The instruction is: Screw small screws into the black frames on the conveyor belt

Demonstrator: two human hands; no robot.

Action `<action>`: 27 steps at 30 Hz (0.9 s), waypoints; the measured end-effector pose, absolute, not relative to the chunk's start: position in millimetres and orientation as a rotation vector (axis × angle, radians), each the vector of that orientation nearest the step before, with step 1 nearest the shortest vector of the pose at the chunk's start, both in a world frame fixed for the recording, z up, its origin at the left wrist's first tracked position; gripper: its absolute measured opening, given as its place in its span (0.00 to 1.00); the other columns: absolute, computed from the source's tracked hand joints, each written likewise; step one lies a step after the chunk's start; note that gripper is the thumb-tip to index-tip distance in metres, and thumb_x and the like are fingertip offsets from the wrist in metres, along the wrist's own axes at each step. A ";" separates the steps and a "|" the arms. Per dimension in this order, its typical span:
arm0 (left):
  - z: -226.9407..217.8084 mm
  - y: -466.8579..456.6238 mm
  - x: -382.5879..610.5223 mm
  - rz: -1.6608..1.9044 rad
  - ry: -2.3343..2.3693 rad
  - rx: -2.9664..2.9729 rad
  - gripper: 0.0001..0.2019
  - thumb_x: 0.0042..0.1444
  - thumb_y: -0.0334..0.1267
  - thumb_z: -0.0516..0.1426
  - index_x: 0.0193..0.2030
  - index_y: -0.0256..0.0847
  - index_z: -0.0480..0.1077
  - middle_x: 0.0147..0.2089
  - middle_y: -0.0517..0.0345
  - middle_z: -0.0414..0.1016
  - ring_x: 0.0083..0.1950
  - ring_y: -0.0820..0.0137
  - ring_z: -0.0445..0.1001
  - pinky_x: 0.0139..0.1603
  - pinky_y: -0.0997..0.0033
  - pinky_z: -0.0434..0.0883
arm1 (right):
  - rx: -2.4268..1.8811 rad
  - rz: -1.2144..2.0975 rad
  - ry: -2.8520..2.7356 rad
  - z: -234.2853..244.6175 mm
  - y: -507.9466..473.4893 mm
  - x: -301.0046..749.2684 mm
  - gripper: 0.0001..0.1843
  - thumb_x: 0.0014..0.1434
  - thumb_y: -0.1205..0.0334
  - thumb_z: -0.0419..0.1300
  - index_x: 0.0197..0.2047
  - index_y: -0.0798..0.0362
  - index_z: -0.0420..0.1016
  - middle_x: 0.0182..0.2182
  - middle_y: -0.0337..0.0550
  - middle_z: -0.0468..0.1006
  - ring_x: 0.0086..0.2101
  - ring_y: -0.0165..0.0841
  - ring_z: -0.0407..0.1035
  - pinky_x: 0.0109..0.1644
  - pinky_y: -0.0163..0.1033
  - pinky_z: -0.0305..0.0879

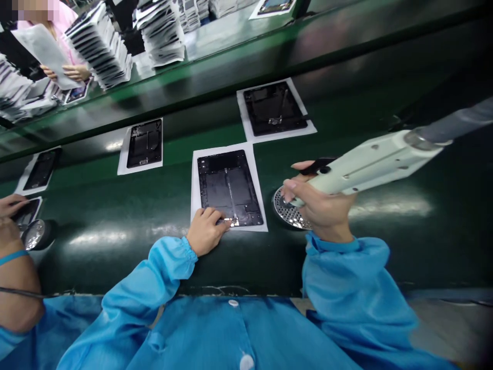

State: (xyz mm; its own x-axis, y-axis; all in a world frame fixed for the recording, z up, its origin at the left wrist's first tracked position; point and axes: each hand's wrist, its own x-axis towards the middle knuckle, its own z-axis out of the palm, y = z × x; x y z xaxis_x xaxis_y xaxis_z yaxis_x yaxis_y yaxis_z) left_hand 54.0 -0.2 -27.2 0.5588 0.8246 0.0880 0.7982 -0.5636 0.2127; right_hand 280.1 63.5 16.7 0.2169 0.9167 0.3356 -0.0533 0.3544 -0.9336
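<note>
My left hand (207, 229) lies at the lower left corner of a black tablet housing (227, 190). Its fingers are curled over the bottom edge, beside a small metallic part; what is under the fingertips is hidden. The housing lies on a white sheet (196, 205). My right hand (323, 205) is wrapped round the front end of a pale green electric screwdriver (370, 162) with a black lever. The driver slants down to the left, over a round metal tray with holes (290, 213). My fingers hide its tip, so contact with the tray cannot be told.
Other tablet housings lie on white sheets behind (275, 108) and to the left (145, 144) on the green bench (115, 205). At the left, a co-worker's hand (11, 205) is beside a round dish (34, 234). Across the bench, a person holds a white sheet near stacked devices (100, 46).
</note>
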 end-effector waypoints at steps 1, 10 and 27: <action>-27.9 1.8 53.2 0.288 1.385 2.682 0.12 0.64 0.40 0.52 0.47 0.46 0.76 0.52 0.49 0.73 0.56 0.59 0.68 0.55 0.53 0.65 | -0.951 0.879 -1.150 16.8 62.7 276.1 0.12 0.47 0.63 0.68 0.36 0.47 0.73 0.15 0.29 0.70 0.15 0.30 0.65 0.23 0.40 0.67; -46.9 35.0 66.0 0.452 1.475 2.569 0.12 0.64 0.39 0.53 0.48 0.47 0.77 0.58 0.50 0.71 0.65 0.56 0.62 0.65 0.45 0.55 | -0.970 1.004 -1.273 12.0 60.9 227.1 0.11 0.49 0.59 0.66 0.36 0.48 0.69 0.15 0.30 0.70 0.16 0.31 0.66 0.26 0.42 0.70; -45.8 32.6 71.5 0.508 1.454 2.524 0.13 0.65 0.40 0.51 0.48 0.46 0.77 0.60 0.49 0.70 0.65 0.55 0.61 0.66 0.44 0.54 | -1.025 0.995 -1.378 -18.3 65.4 217.2 0.11 0.51 0.62 0.63 0.39 0.49 0.70 0.18 0.30 0.69 0.19 0.28 0.66 0.29 0.39 0.71</action>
